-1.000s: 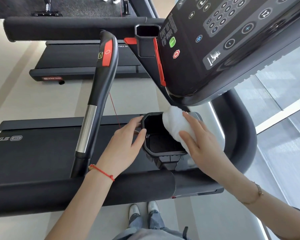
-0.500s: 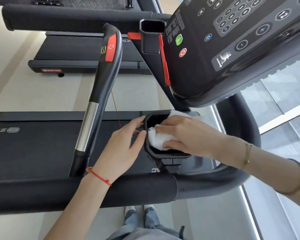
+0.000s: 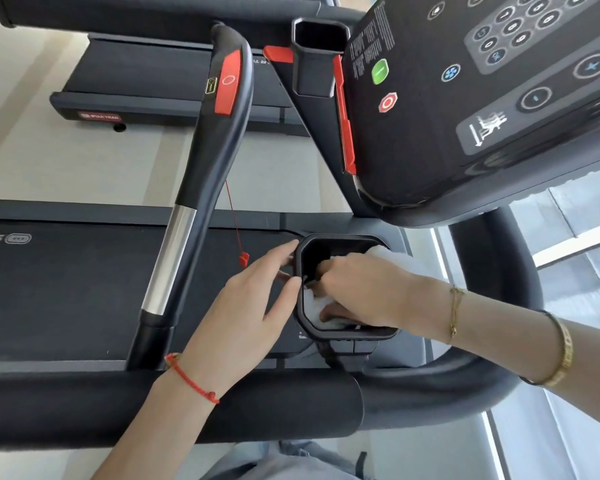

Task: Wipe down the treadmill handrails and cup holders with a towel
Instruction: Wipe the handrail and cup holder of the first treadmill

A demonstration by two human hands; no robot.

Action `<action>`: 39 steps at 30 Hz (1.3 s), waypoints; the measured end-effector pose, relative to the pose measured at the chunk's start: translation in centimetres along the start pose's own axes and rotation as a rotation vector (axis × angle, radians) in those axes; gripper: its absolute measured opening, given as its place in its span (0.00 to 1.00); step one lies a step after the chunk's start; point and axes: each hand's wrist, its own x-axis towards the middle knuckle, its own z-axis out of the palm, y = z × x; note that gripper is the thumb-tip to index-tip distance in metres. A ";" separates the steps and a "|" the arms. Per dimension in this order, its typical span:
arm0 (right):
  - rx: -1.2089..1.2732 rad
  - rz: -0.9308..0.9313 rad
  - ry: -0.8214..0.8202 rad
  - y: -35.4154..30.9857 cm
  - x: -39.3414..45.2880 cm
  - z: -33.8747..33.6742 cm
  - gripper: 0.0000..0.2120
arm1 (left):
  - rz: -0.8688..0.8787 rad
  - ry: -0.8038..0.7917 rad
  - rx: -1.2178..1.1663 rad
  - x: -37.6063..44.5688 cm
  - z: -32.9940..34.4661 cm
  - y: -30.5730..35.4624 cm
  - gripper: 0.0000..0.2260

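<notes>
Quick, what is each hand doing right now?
Left hand: open, fingers touching the cup holder rim.
Right hand: inside the cup holder, gripping the white towel.

I am pressing the crumpled white towel [image 3: 314,303] into the black octagonal cup holder [image 3: 347,332] beside the padded handrail [image 3: 274,407].
</notes>
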 end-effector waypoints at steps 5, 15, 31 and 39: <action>0.015 -0.012 -0.079 0.4 0.0 -0.1 0.07 | 0.002 -0.015 -0.009 0.1 0.0 -0.1 0.23; -0.005 -0.013 -0.125 1.1 -1.1 -0.2 0.08 | 0.004 -0.020 0.007 0.0 0.0 -0.1 0.22; 0.420 0.466 1.026 -1.5 -8.9 3.7 0.15 | 0.003 0.007 0.037 0.2 0.3 -0.2 0.21; 0.894 0.520 0.623 -1.3 -6.5 4.5 0.22 | 0.017 0.018 0.010 0.1 0.6 -0.2 0.19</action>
